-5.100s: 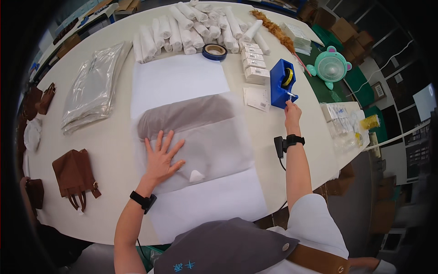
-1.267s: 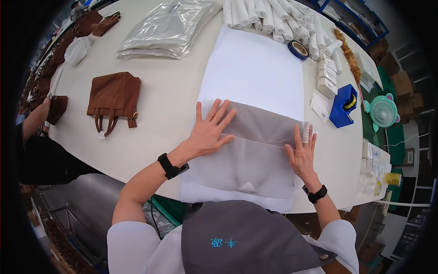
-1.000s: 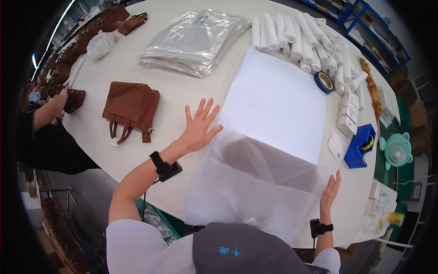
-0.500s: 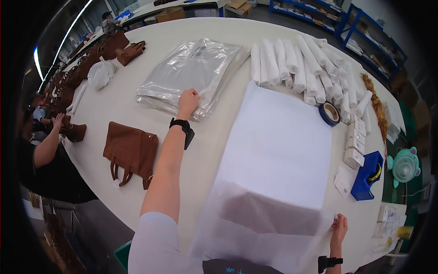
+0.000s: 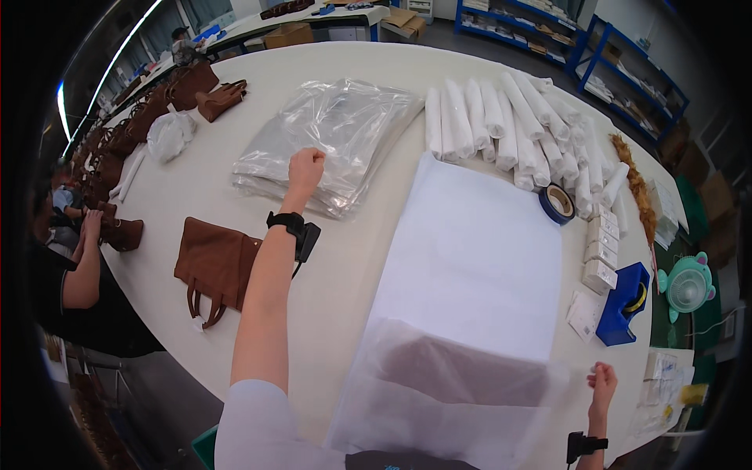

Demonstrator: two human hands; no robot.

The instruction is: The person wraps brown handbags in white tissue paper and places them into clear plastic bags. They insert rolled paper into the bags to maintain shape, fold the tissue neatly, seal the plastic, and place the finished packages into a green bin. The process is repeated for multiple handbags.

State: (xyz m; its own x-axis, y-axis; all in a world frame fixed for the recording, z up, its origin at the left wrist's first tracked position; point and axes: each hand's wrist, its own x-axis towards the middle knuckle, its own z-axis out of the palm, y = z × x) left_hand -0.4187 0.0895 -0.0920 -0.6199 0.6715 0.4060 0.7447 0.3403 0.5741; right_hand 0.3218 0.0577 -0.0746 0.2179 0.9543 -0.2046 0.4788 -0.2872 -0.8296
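Observation:
A stack of clear plastic bags lies at the upper middle of the table. My left hand is over its front part, fingers closed in a pinch on the wrinkled top bag. White paper stretches down the table on my right, and thin translucent sheeting covers its near end, with a darker brownish shape showing through. Just right of that sheeting my right hand is raised with curled fingers; whatever is between the fingertips is too small to tell. A brown handbag lies flat left of my left forearm.
Rolled white bundles are heaped at the back right. A roll of dark tape, small white boxes, a blue tape dispenser and a green fan line the right side. Brown bags and another person are at left.
My right hand has moved right, away from the sheeting's edge. My left hand has shifted slightly left, and the top plastic bag looks more wrinkled. The other person's hands have come together.

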